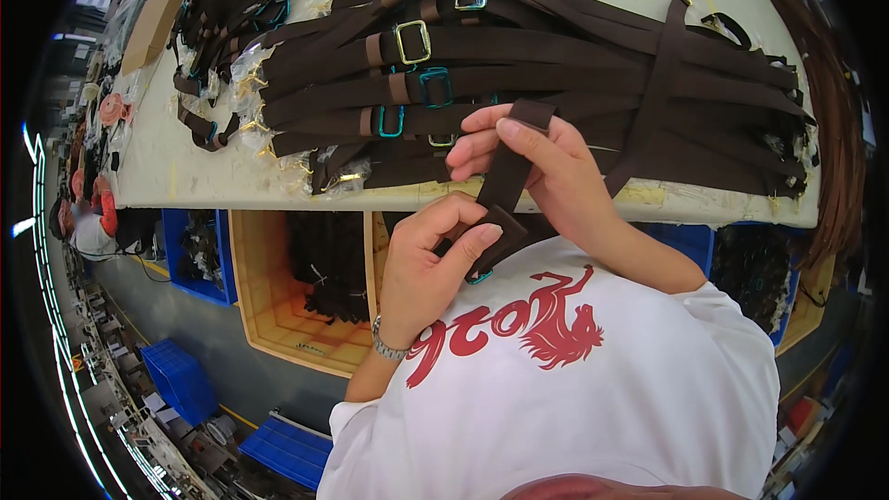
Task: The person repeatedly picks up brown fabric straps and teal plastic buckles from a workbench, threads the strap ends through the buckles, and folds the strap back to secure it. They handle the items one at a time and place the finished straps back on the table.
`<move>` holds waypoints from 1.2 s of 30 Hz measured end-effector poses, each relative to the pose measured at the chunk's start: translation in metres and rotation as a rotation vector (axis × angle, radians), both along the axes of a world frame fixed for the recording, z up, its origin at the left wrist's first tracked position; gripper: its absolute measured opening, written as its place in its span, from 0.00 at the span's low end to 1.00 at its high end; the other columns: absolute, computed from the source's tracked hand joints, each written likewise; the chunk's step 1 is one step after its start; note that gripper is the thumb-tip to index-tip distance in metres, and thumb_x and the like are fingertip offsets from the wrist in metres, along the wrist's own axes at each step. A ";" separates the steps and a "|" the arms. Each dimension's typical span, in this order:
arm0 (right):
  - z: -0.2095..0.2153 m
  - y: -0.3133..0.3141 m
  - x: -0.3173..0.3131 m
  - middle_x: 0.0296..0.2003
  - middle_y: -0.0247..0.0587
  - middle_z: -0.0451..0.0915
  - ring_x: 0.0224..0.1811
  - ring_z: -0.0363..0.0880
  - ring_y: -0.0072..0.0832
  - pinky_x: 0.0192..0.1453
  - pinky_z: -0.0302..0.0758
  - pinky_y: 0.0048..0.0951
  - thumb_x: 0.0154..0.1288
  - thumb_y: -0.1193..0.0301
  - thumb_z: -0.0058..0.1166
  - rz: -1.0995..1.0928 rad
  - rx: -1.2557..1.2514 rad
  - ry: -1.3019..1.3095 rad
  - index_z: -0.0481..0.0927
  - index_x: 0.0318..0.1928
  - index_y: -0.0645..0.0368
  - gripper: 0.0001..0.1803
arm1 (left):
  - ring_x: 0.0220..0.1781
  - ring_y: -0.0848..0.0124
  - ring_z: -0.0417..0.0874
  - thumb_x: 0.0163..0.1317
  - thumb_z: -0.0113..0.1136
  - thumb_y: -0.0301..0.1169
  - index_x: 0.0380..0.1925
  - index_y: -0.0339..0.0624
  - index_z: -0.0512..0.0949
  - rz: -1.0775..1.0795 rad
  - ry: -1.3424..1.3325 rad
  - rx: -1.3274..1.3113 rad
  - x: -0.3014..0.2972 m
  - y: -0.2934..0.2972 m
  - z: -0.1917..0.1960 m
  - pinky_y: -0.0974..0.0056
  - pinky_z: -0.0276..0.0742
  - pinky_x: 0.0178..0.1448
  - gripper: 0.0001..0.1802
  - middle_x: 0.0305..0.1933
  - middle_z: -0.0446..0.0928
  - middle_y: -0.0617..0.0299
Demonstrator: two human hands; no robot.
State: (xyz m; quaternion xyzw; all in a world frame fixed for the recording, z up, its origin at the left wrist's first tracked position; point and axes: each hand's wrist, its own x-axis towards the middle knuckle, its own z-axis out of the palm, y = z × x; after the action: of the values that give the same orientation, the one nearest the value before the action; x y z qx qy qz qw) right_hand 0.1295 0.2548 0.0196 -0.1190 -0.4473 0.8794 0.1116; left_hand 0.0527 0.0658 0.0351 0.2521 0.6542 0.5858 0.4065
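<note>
A dark brown webbing strap (505,180) runs between my two hands in front of my shirt, at the near edge of the table. My right hand (567,178) pinches its folded upper part between thumb and fingers. Lower down, my left hand (428,264), with a metal watch at the wrist, grips the strap near a dark rectangular piece (503,230). A small teal buckle (479,277) peeks out below the left fingers. Beyond my hands lies a broad pile of similar straps (556,69), some with teal buckles (435,87) and gold-coloured ones (413,43).
The pale table (153,153) bears another strap bundle (222,37) and a cardboard box (154,26) at the left. Below stand a wooden crate (243,264) and blue bins (181,380). Brown strips (838,148) hang at the right. Another person (93,233) is far left.
</note>
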 end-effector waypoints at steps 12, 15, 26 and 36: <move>0.001 -0.007 0.005 0.32 0.25 0.75 0.33 0.66 0.15 0.40 0.69 0.24 0.82 0.70 0.53 0.201 0.055 -0.046 0.87 0.61 0.63 0.17 | 0.33 0.79 0.83 0.79 0.65 0.30 0.42 0.34 0.84 0.200 -0.047 0.103 -0.013 0.000 0.006 0.72 0.77 0.40 0.09 0.37 0.85 0.65; -0.005 -0.005 0.003 0.34 0.25 0.79 0.32 0.66 0.14 0.37 0.67 0.24 0.84 0.65 0.57 0.267 0.024 -0.010 0.87 0.59 0.61 0.15 | 0.31 0.82 0.81 0.78 0.68 0.29 0.42 0.34 0.84 0.228 -0.170 0.100 -0.015 0.006 0.004 0.73 0.77 0.36 0.08 0.33 0.85 0.66; -0.008 0.008 -0.001 0.35 0.26 0.83 0.32 0.70 0.13 0.37 0.68 0.21 0.78 0.64 0.68 0.252 0.323 -0.119 0.86 0.44 0.58 0.10 | 0.33 0.83 0.80 0.74 0.72 0.31 0.46 0.34 0.84 0.057 -0.079 0.061 -0.019 -0.003 -0.011 0.73 0.75 0.40 0.10 0.31 0.83 0.69; -0.016 0.001 -0.001 0.34 0.23 0.81 0.35 0.73 0.12 0.39 0.70 0.20 0.78 0.66 0.69 0.223 0.388 -0.133 0.86 0.44 0.58 0.09 | 0.36 0.80 0.84 0.74 0.73 0.30 0.49 0.31 0.85 0.150 0.003 -0.021 -0.006 0.000 -0.010 0.71 0.82 0.45 0.13 0.37 0.86 0.65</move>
State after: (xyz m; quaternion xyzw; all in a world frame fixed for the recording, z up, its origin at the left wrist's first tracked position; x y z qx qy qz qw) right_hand 0.1281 0.2562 0.0036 -0.1027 -0.6246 0.7741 0.0046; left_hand 0.0469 0.0663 0.0253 0.1989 0.6781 0.6074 0.3629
